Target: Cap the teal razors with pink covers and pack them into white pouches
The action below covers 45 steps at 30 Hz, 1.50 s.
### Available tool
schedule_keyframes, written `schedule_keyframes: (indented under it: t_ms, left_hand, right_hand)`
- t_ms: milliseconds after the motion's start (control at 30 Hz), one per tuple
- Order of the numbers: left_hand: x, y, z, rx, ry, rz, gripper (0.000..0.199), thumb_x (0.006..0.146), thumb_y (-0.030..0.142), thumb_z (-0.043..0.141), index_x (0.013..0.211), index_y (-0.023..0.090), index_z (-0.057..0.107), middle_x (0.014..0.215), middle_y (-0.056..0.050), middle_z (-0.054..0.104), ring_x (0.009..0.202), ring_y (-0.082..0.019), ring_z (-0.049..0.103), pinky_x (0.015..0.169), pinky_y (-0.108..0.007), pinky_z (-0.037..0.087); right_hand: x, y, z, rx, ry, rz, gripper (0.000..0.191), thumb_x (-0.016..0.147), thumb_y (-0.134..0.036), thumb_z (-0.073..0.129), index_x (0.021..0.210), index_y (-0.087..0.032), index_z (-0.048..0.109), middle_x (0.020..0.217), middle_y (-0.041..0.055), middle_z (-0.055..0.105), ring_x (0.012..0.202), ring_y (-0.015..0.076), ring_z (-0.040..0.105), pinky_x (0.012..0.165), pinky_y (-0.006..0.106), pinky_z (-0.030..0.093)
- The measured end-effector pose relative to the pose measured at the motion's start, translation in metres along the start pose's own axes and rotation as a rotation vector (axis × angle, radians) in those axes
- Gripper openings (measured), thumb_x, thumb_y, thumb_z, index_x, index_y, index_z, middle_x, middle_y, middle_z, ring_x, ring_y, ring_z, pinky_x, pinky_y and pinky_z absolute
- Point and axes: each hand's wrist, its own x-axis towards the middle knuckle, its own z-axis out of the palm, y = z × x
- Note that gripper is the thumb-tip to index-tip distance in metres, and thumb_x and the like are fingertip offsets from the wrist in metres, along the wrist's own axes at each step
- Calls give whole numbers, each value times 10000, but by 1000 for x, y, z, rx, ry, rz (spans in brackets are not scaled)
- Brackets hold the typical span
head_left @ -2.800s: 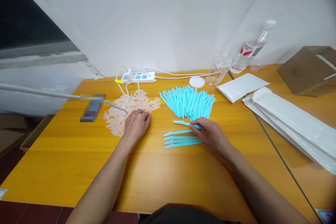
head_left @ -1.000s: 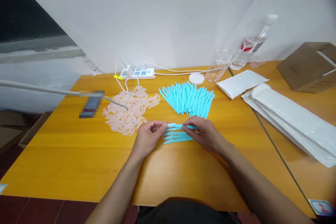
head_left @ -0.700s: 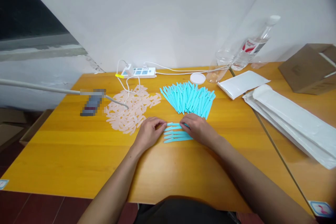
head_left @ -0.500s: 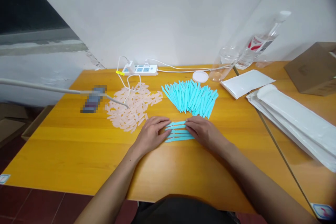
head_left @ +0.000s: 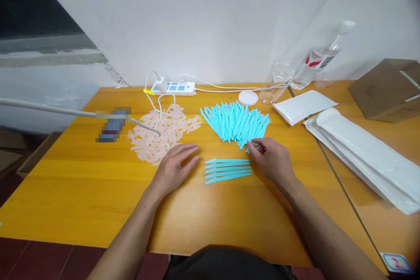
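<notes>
Pickup step, I reckon: right hand (head_left: 274,159) narrowed at the heap of slim turquoise plastic sticks (head_left: 233,124), 12 o'clock from their row (head_left: 228,169); can't tell if gripping. Left hand (head_left: 170,170) wide, empty. Needs a one-stick pinch.

The wooden table (head_left: 203,223) bears turquoise sticks (head_left: 234,123), pink pieces (head_left: 146,145) and a power strip (head_left: 188,89).

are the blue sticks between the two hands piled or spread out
Spread out: the sticks lie side by side, strips of table showing between.
</notes>
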Motion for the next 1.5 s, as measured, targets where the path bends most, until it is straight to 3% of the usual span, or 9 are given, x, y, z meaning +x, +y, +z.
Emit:
schedule_keyframes:
  t_ms: [100,267,533,767,900,1000,1200,1333,1500]
  left_hand:
    - [1,-20,-16,94,47,-82,258,983,343,572,1147,225,733,1125,-81,732,1041,-217,681,944,-367,533]
    - [-2,-36,-25,235,2,-118,282,983,369,544,1068,203,756,1032,-81,734,955,-223,674,876,-361,527]
    - [-3,-44,-23,312,-97,-47,272,964,238,522,1111,213,749,1063,-76,709,970,-228,649,874,-366,516]
    - [2,-51,-24,406,-149,18,249,978,255,535,1083,245,760,1066,-77,698,970,-245,636,887,-408,509]
    - [5,-54,-26,400,-151,31,248,985,280,532,1098,234,747,1086,-87,690,976,-252,629,891,-415,514]
    - [7,-56,-26,401,-157,34,244,996,290,521,1085,232,741,1079,-84,688,977,-249,624,899,-414,513]
    - [11,-53,-24,377,-166,65,243,1021,285,482,1074,200,703,1072,-86,672,1002,-240,605,928,-403,503]
    - [13,-49,-21,362,-138,64,243,1028,288,466,1066,208,692,1080,-88,656,1010,-234,601,938,-401,498]
    - [13,-43,-17,330,-139,44,254,1034,306,455,1058,209,688,1094,-98,658,1022,-233,612,940,-387,494]
  right_hand:
    - [23,6,1,-92,-30,220,375,889,-516,623,934,-160,734,806,78,748,742,237,686,690,328,475]
    - [43,9,3,-135,-193,359,362,862,-507,608,922,-174,738,839,83,758,814,260,694,702,326,448]
    - [52,7,4,-174,-270,407,394,826,-543,609,911,-184,749,915,117,773,901,292,707,751,337,473]
    - [57,-2,3,-259,-304,374,299,827,-373,560,911,-187,779,918,155,776,920,321,715,729,342,468]
    - [53,-5,-8,-222,-254,364,279,839,-343,536,874,-197,771,862,127,771,875,301,712,719,342,465]
    - [47,-1,-19,-50,-201,377,225,841,-335,551,818,-197,727,794,85,751,779,246,700,694,323,474]
    - [30,15,-26,712,-248,444,345,817,-502,678,917,-173,651,787,59,736,630,151,660,599,266,531]
    - [19,9,-21,819,-217,460,474,732,-581,771,936,-158,713,802,60,754,696,162,696,674,282,581]
    - [9,-11,-14,937,-326,501,512,670,-563,833,979,-158,779,815,75,785,746,215,747,743,356,621]
